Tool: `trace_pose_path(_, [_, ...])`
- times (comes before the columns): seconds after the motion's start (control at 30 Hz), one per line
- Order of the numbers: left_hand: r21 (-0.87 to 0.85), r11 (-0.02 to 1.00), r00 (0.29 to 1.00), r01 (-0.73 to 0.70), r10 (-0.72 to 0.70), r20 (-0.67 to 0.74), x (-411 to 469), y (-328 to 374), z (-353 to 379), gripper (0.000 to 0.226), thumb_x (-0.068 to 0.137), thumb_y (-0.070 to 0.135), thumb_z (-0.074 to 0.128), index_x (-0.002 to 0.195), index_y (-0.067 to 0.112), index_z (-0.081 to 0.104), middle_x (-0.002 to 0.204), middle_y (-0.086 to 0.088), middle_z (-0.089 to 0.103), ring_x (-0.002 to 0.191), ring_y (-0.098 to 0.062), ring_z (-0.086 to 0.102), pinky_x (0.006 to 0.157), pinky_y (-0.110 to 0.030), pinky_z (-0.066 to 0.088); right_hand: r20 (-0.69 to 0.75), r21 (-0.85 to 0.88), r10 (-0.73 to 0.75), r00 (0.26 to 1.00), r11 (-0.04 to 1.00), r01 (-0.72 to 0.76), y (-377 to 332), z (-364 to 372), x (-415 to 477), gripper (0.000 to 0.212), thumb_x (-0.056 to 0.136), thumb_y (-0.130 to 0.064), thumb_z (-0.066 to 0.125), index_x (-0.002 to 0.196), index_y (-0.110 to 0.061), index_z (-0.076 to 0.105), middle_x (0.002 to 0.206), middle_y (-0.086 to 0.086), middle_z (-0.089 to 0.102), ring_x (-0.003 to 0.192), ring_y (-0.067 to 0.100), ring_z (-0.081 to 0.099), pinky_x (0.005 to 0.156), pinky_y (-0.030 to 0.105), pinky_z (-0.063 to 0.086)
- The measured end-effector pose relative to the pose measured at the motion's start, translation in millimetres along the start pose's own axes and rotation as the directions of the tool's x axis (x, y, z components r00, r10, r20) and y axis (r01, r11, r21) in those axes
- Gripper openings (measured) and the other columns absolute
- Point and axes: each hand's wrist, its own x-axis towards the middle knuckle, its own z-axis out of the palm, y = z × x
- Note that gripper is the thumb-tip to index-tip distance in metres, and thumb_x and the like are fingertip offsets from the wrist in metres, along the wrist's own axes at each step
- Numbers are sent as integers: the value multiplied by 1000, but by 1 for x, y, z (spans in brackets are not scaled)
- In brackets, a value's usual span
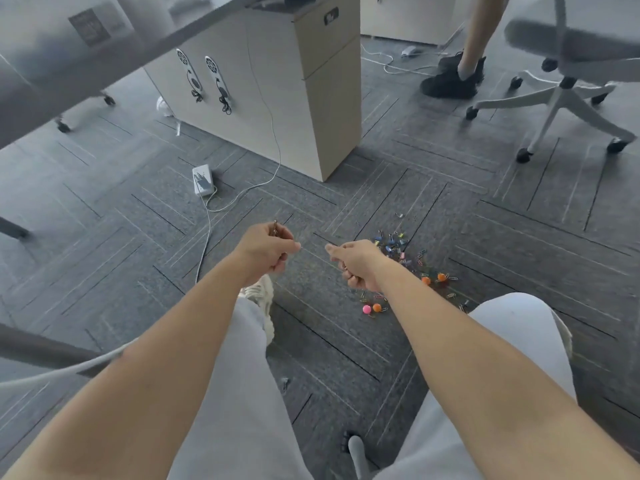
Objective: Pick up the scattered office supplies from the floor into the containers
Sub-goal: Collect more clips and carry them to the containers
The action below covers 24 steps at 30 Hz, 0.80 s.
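My left hand (268, 249) hovers above the grey carpet with its fingers curled round small metal clips (275, 226), one sticking up past the knuckles. My right hand (356, 263) is beside it, also curled, with small clips partly showing under its fingers. Just right of that hand a pile of coloured paper clips and binder clips (398, 245) lies scattered on the floor. Among them are orange balls (433, 278) and a pink ball (367, 309) next to another orange one. No container is in view.
A beige cabinet (311, 98) stands ahead, with a white power adapter (202, 180) and its cable on the carpet to the left. A white office chair (568, 88) and another person's legs (457, 74) are at the upper right. My knees fill the bottom.
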Motion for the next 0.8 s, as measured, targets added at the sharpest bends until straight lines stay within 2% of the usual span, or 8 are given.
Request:
trace_pose_path(0.23, [6, 992, 992, 127, -127, 4, 55, -76, -12, 23, 83, -1, 73, 79, 10, 54, 62, -8, 51, 53, -18, 45, 44, -28, 37, 221, -262, 86, 972, 965, -26, 55, 61, 67, 15, 94, -26, 67, 94, -11, 70, 66, -1, 59, 50, 8, 49, 47, 21, 36])
trace_pose_path(0.33, [17, 977, 976, 213, -212, -43, 92, -130, -32, 21, 83, 2, 74, 78, 10, 55, 66, -9, 52, 59, -21, 46, 48, -29, 39, 246, -446, 119, 962, 895, 4, 96, 104, 115, 15, 91, -28, 71, 90, -14, 74, 54, -4, 58, 44, 9, 46, 43, 20, 36])
trace_pose_path(0.4, [40, 960, 960, 276, -273, -66, 115, -167, -46, 21, 83, 6, 74, 76, 11, 55, 65, -8, 53, 58, -21, 47, 50, -30, 42, 285, -554, 109, 952, 829, 70, 129, 132, 147, 14, 90, -27, 73, 86, -14, 77, 59, 5, 66, 49, 13, 49, 51, 23, 40])
trace_pose_path(0.47, [72, 940, 941, 334, -329, -79, 137, -206, -58, 21, 83, 8, 73, 73, 12, 55, 60, -6, 53, 50, -21, 47, 49, -28, 43, 329, -696, 140, 934, 704, 139, 161, 157, 177, 17, 91, -31, 70, 99, -17, 76, 78, 11, 71, 63, 19, 56, 59, 28, 42])
trace_pose_path(0.53, [77, 918, 921, 388, -383, -73, 157, -244, -66, 20, 83, 10, 74, 74, 13, 56, 56, -4, 53, 46, -20, 46, 46, -27, 41, 356, -824, 187, 916, 525, 213, 191, 179, 203, 29, 93, -37, 65, 118, -23, 67, 100, 5, 68, 85, 24, 61, 68, 32, 45])
trace_pose_path(0.6, [63, 899, 900, 434, -430, -66, 173, -278, -71, 21, 82, 11, 76, 73, 14, 57, 57, -4, 52, 47, -20, 45, 47, -27, 40, 377, -887, 217, 900, 363, 284, 220, 197, 227, 33, 95, -39, 62, 123, -23, 56, 110, 7, 64, 95, 30, 61, 75, 38, 50])
trace_pose_path(0.7, [45, 871, 872, 489, -488, -44, 190, -318, -74, 22, 81, 12, 77, 73, 13, 57, 57, -4, 51, 47, -20, 43, 49, -28, 39, 397, -912, 254, 882, 219, 347, 255, 217, 252, 32, 95, -35, 63, 118, -18, 48, 90, 8, 61, 74, 30, 59, 65, 40, 50])
trace_pose_path(0.8, [34, 837, 838, 546, -546, -4, 200, -348, -75, 21, 83, 12, 76, 76, 12, 56, 58, -6, 52, 50, -20, 43, 46, -26, 40, 438, -896, 278, 855, 63, 439, 278, 227, 271, 35, 96, -18, 61, 124, -21, 40, 69, 3, 48, 54, 24, 48, 47, 33, 37])
